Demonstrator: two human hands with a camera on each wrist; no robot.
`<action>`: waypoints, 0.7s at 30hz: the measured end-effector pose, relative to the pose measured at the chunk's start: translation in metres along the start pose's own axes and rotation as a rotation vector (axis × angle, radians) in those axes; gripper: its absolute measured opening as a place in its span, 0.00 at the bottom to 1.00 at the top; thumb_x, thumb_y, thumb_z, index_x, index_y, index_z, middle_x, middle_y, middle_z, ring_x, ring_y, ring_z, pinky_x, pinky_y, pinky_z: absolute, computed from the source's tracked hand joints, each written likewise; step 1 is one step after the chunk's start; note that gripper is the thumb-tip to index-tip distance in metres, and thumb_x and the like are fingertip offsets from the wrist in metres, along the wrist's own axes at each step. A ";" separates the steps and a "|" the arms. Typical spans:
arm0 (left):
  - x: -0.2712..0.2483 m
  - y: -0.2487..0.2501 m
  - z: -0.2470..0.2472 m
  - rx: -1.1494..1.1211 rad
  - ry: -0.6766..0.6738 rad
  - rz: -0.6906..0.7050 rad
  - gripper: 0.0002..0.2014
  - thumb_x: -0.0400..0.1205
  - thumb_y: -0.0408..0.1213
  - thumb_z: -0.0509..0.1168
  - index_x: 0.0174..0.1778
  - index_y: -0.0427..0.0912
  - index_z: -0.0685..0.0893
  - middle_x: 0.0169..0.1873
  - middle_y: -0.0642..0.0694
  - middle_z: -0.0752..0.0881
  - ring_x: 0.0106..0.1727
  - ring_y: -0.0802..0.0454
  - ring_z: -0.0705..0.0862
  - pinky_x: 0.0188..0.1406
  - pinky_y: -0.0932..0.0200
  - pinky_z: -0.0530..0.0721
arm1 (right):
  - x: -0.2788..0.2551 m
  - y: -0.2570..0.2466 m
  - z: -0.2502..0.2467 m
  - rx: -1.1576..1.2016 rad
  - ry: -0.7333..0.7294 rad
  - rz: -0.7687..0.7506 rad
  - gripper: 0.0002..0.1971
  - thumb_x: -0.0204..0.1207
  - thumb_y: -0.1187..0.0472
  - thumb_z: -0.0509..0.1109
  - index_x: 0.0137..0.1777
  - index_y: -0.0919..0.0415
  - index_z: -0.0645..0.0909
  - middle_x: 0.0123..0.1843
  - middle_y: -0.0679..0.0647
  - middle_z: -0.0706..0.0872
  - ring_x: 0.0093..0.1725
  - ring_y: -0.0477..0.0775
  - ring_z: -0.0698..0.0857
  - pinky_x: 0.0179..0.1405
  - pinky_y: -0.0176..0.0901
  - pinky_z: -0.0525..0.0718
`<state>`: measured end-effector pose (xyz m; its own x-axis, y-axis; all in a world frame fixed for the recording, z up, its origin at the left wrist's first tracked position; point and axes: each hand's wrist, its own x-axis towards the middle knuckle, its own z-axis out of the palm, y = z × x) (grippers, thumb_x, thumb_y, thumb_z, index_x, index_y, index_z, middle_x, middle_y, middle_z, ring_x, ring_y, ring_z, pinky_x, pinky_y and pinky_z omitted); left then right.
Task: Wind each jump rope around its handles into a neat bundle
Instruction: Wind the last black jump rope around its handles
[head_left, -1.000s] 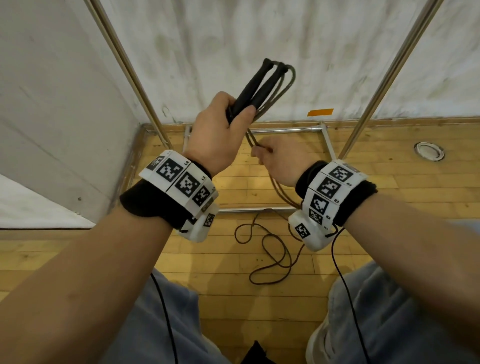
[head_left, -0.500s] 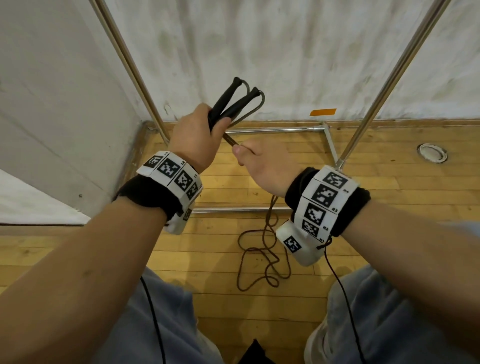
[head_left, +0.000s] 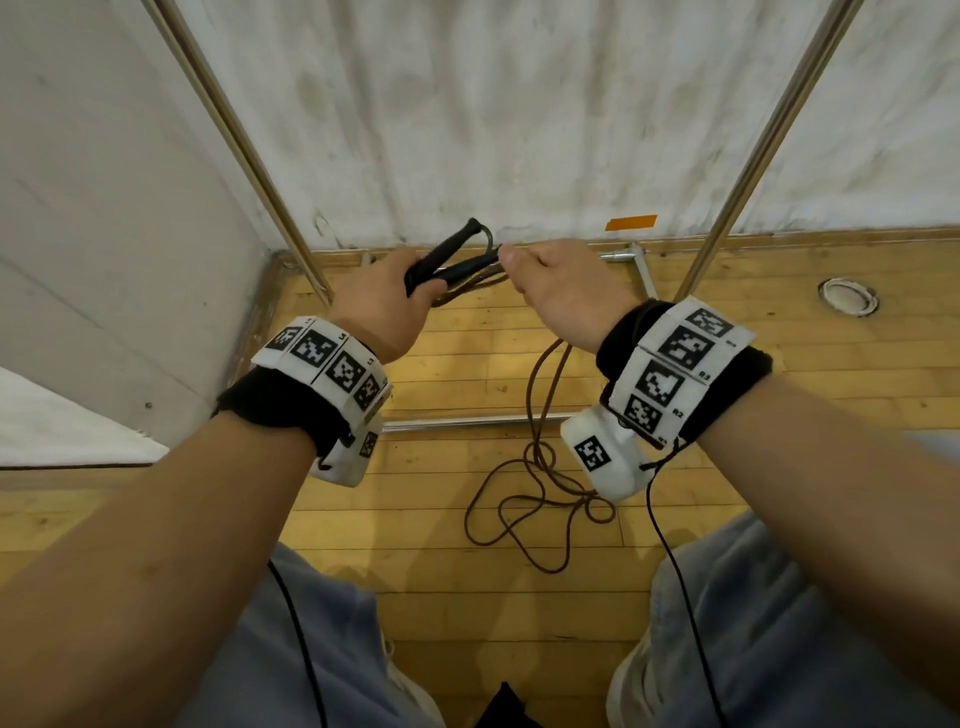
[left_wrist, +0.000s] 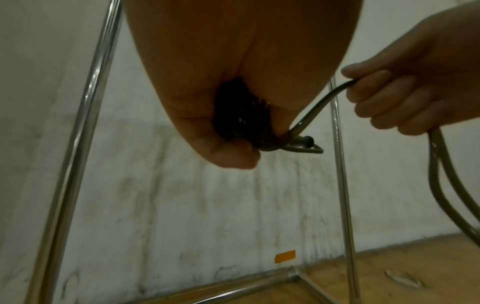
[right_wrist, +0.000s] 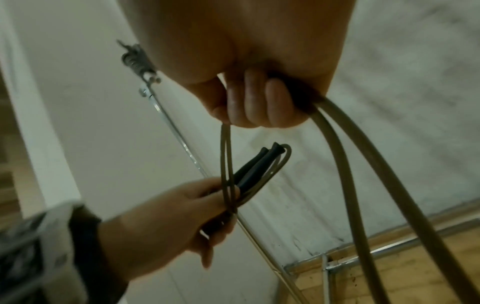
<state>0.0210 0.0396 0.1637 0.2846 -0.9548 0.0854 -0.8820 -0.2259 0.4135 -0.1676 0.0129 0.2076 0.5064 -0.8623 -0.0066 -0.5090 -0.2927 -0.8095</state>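
**Winding in progress: slip and tangle hazards**

The left hand (head_left: 382, 306) is clenched round the two black handles (head_left: 449, 260), held side by side with their tips pointing away from the person; the right hand (head_left: 563, 291) is closed on a doubled run of the brown rope (head_left: 540, 395), just beside the handle tips; from that hand the rope hangs to the floor (head_left: 675, 561), where the slack lies in loose crossed loops between the person's legs.

Judged risks from this state:

- Handles splaying: in the head view the tips stand apart; if the left grip loosens, the first turns may seat unevenly and the bundle may not be neat.
- Turns sliding off: the right wrist view shows only a turn or so near the left hand; slack tension from the right hand would let it slip toward the tips and drop free.
- Snagging: the floor loops cross one another; a fast pull could draw them into a knot.
- Catching: the rope hangs near the metal frame (head_left: 467, 422) on the floor and close to the wrist cable (head_left: 675, 561); either could foul the rope as it rises.
- Uneven strands: two strands are fed together; if one runs faster, a stray loop is likely.
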 end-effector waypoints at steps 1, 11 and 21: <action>-0.002 0.003 0.002 0.035 -0.032 0.004 0.17 0.86 0.50 0.57 0.67 0.46 0.75 0.37 0.51 0.80 0.32 0.55 0.77 0.26 0.59 0.70 | 0.002 0.000 -0.002 0.086 -0.023 0.038 0.20 0.84 0.51 0.57 0.30 0.55 0.71 0.24 0.48 0.67 0.21 0.44 0.63 0.21 0.33 0.64; -0.025 0.025 0.009 0.081 -0.227 0.231 0.13 0.76 0.55 0.63 0.48 0.51 0.74 0.34 0.53 0.80 0.35 0.52 0.79 0.31 0.56 0.76 | 0.006 0.003 -0.009 -0.013 0.116 -0.019 0.18 0.84 0.56 0.57 0.31 0.53 0.76 0.25 0.47 0.72 0.23 0.44 0.69 0.23 0.28 0.67; -0.028 0.037 0.024 0.169 -0.240 0.238 0.15 0.85 0.52 0.58 0.61 0.47 0.75 0.35 0.53 0.79 0.33 0.57 0.78 0.26 0.60 0.71 | 0.010 0.007 -0.013 -0.183 0.177 -0.061 0.18 0.84 0.52 0.58 0.37 0.58 0.82 0.23 0.45 0.73 0.22 0.43 0.71 0.23 0.21 0.69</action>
<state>-0.0284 0.0532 0.1544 -0.0139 -0.9979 -0.0625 -0.9681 -0.0022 0.2507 -0.1754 -0.0029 0.2100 0.4184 -0.8950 0.1549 -0.6069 -0.4023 -0.6854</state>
